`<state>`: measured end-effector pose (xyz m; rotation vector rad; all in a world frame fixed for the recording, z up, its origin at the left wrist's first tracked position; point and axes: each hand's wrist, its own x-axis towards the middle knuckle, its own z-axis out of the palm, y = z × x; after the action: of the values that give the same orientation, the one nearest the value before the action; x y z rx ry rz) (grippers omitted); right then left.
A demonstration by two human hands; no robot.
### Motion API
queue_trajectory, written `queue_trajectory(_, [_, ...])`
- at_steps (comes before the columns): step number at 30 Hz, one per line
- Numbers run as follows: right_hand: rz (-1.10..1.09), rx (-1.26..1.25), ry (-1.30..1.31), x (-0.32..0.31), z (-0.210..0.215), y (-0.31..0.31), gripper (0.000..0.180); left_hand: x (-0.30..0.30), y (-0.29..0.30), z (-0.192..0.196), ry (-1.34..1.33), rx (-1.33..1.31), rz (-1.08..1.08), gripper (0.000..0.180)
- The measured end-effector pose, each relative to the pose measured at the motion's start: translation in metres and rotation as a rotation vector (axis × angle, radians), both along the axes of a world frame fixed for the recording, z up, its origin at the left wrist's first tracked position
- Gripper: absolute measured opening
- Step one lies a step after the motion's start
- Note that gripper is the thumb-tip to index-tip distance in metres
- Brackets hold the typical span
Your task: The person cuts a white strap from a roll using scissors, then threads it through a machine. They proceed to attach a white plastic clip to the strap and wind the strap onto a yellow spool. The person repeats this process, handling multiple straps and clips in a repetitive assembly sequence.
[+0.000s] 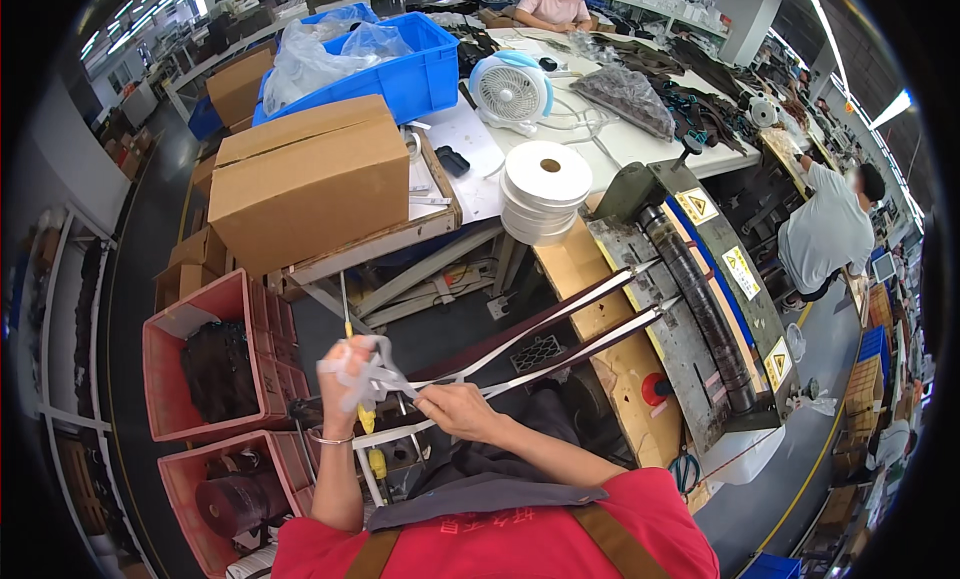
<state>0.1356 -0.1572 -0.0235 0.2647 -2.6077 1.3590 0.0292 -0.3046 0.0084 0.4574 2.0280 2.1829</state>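
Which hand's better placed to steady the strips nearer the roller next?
Probably the right hand: it is closer to the roller and at the strips. The left hand is farther off, with pale tape bunched around it.

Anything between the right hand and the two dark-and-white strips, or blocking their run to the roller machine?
Nothing visible. The right hand grips the strips near their close end; they run uncovered over the wooden board to the roller machine. Translucent white tape bunches at the left hand, clear of that run.
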Motion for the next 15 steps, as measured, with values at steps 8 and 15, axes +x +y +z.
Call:
queue_trajectory(8, [0.082, -0.116, 0.001, -0.019, 0.017, 0.006, 0.019, 0.024, -0.021, -0.039, -0.922, 0.193, -0.652, 0.022])
queue_trajectory(15, [0.075, -0.139, -0.135, -0.019, 0.011, 0.005, 0.019, 0.021, -0.041, -0.031, -0.971, 0.321, -0.623, 0.018])
